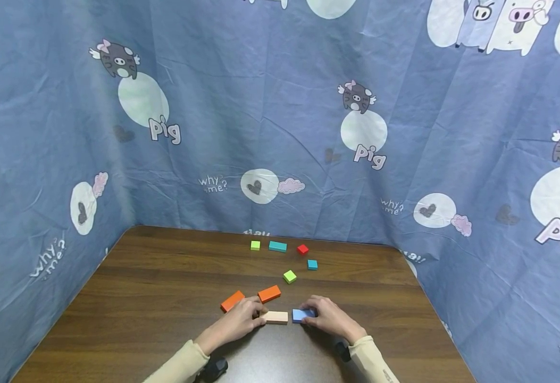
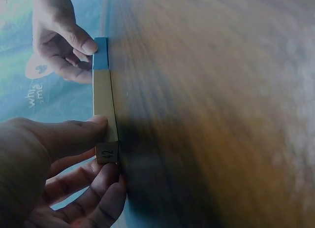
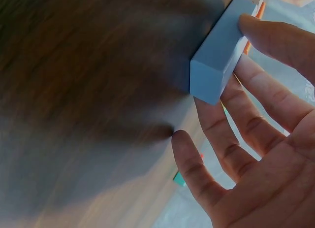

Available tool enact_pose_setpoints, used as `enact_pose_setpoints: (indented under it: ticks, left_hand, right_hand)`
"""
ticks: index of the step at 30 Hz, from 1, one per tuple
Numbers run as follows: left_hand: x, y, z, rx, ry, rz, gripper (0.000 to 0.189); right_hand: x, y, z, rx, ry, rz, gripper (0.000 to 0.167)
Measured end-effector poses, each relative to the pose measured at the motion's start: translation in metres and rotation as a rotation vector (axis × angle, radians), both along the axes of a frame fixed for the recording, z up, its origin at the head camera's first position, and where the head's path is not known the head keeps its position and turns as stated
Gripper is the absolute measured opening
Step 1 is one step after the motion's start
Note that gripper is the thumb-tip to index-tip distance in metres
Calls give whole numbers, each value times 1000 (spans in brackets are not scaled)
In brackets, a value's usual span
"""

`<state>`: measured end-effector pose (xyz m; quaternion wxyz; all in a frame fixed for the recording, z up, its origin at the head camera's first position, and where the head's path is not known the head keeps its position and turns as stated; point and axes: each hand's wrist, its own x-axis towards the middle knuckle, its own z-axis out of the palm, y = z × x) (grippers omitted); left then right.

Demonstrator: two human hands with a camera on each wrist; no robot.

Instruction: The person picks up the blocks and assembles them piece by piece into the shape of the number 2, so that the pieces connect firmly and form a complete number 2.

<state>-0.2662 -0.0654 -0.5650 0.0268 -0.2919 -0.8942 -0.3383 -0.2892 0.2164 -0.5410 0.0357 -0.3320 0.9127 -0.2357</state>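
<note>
On the brown table [image 1: 165, 298], a beige block [image 1: 275, 317] and a blue block [image 1: 300, 315] lie in one line near the front edge, with a small gap between them. My left hand [image 1: 260, 317] pinches the beige block's left end. In the left wrist view its thumb [image 2: 74, 132] lies on one side of the beige block [image 2: 104, 107] and its fingers on the other. My right hand [image 1: 310, 314] pinches the blue block [image 3: 219, 50] between thumb [image 3: 275, 36] and fingers. Both blocks rest on the table.
Two orange blocks [image 1: 232, 301] [image 1: 269, 293] lie just behind my left hand. Farther back are two lime cubes [image 1: 289, 276] [image 1: 255, 245], a teal bar [image 1: 277, 246], a small teal block [image 1: 312, 264] and a red cube [image 1: 302, 249]. Blue printed cloth [image 1: 280, 133] walls the table on three sides.
</note>
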Motion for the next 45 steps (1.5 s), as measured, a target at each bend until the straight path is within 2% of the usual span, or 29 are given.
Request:
enact_pose_setpoints:
  ticks: [9,22,30,45]
  left_hand:
    - [0,0,-1,4,16,1,16]
    - [-1,0,1,8,-18,-6,17]
    - [-1,1,-1,-3,-11,14,18]
    - [0,1,0,-8,-23,15,18]
  right_hand:
    - [-1,-5,-1,8,-14,-10,23]
    - [0,-14,1,-1,-28,-1,24]
    - [0,-13,0,4,-24,3,24]
    - [-1,-13,0,16,-27,4,24]
